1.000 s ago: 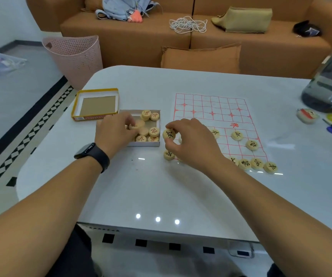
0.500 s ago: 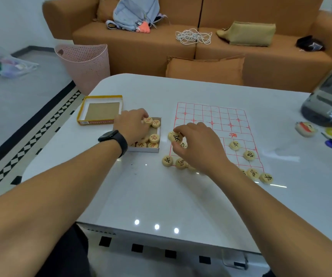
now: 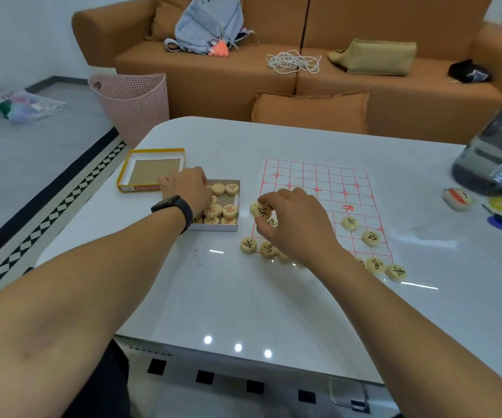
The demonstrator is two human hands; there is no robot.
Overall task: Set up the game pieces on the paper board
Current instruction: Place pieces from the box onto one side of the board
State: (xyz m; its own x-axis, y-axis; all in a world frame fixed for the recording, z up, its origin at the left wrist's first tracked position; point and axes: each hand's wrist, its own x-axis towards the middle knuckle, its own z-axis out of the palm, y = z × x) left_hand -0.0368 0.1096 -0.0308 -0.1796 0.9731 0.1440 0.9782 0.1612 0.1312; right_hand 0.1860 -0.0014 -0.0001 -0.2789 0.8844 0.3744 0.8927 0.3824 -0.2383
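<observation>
A paper board (image 3: 328, 182) with a red grid lies on the white table. Several round wooden pieces stand along its near edge, such as the corner piece (image 3: 396, 273) and another piece (image 3: 248, 245) at the near left. My right hand (image 3: 295, 218) pinches a black-marked piece (image 3: 262, 210) at the board's left edge. My left hand (image 3: 188, 188) reaches into the small box (image 3: 231, 227) of loose pieces, its fingertips hidden among them; whether it holds one I cannot tell.
The yellow-rimmed box lid (image 3: 153, 168) lies left of the box. A dark helmet (image 3: 497, 155), a blue lighter (image 3: 498, 221) and small items sit at the table's right. A pink basket (image 3: 130, 104) and an orange sofa (image 3: 304, 70) stand beyond.
My left hand has moved further into the box toward its far side. My right hand still holds a piece at the board's left edge. The camera has tilted up.
</observation>
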